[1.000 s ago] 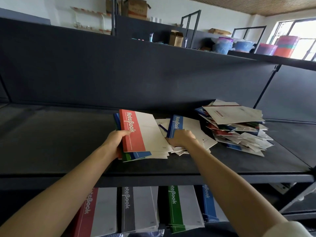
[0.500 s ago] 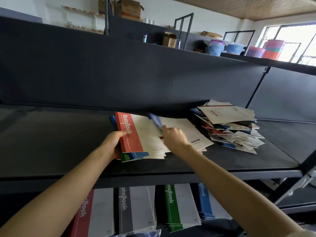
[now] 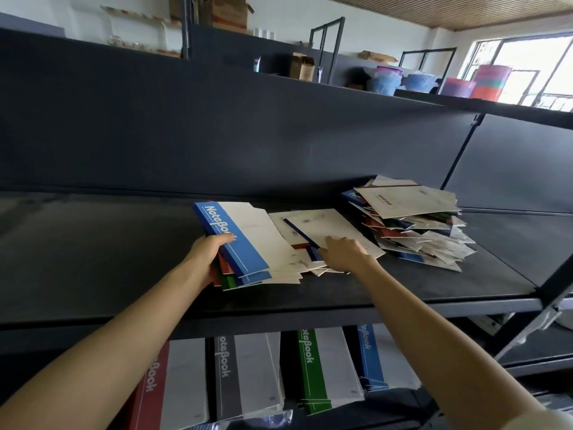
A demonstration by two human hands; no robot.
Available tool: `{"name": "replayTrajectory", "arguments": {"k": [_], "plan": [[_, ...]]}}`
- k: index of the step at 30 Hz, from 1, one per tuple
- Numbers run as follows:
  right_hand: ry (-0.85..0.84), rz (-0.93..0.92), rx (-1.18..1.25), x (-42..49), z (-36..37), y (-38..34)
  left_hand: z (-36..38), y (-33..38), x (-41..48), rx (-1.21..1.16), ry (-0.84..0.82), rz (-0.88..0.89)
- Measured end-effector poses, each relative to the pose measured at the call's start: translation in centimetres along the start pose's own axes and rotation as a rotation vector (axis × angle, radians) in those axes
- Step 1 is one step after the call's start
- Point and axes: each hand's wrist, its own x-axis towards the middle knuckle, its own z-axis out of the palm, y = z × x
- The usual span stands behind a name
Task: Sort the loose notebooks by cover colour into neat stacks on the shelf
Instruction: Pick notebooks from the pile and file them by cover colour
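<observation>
A blue-spined notebook [image 3: 245,234] lies on top of a small stack on the dark shelf [image 3: 93,243]; red, green and blue covers show beneath it. My left hand [image 3: 207,252] grips the stack's left edge, thumb on the blue spine. To its right lie several loose notebooks face down, the top one white with a dark blue spine [image 3: 322,228]. My right hand [image 3: 342,252] rests on that white cover, fingers spread. A messy heap of notebooks [image 3: 409,225] sits further right.
The shelf's tall dark back panel [image 3: 248,135] rises behind. The lower shelf holds upright stacks: red [image 3: 152,386], grey [image 3: 226,367], green [image 3: 310,361] and blue [image 3: 369,352]. A slanted metal post [image 3: 539,308] stands at the right. Boxes and coloured tubs sit on top.
A blue notebook that my right hand carried over now covers the red one on the left stack. My right hand has moved back right onto the loose white notebooks.
</observation>
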Motion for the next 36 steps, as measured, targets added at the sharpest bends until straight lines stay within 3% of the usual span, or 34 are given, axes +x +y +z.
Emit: {"name": "replayTrajectory", "arguments": {"k": [2, 6, 10, 13, 15, 19, 21, 26, 32, 36], "plan": [[0.076, -0.042, -0.102, 0.2, 0.2, -0.3, 0.0, 0.0, 0.0, 0.005, 0.006, -0.002], [0.157, 0.027, -0.065, 0.4, 0.2, -0.6, -0.3, 0.0, -0.4, -0.002, 0.020, -0.011], [0.254, 0.106, 0.360, 0.4, -5.0, 1.2, -0.6, 0.3, -1.0, -0.031, -0.005, 0.007], [0.451, 0.021, 0.544, 0.1, -9.9, 2.1, -0.8, 0.5, -1.2, -0.036, -0.045, 0.021], [0.419, -0.077, 0.597, -0.3, -12.0, 2.4, -0.7, 0.7, -1.6, -0.031, -0.045, 0.029], [0.066, -0.249, 0.259, 0.4, -12.6, 2.3, -0.8, 0.8, -2.4, 0.003, -0.039, 0.050], [0.026, -0.297, 0.096, 1.2, -12.1, 1.1, -1.3, 1.0, -2.9, 0.066, -0.049, 0.055], [0.213, -0.387, 0.066, 1.6, -12.6, -4.4, -1.7, 1.0, -3.8, 0.240, -0.102, 0.130], [0.429, -0.560, 0.061, 0.1, -13.2, -9.3, -2.4, -0.4, -6.0, 0.171, -0.131, 0.184], [0.522, -0.617, 0.010, -1.7, -12.0, -10.4, -2.8, -0.8, -9.0, 0.251, -0.100, 0.220]]}}
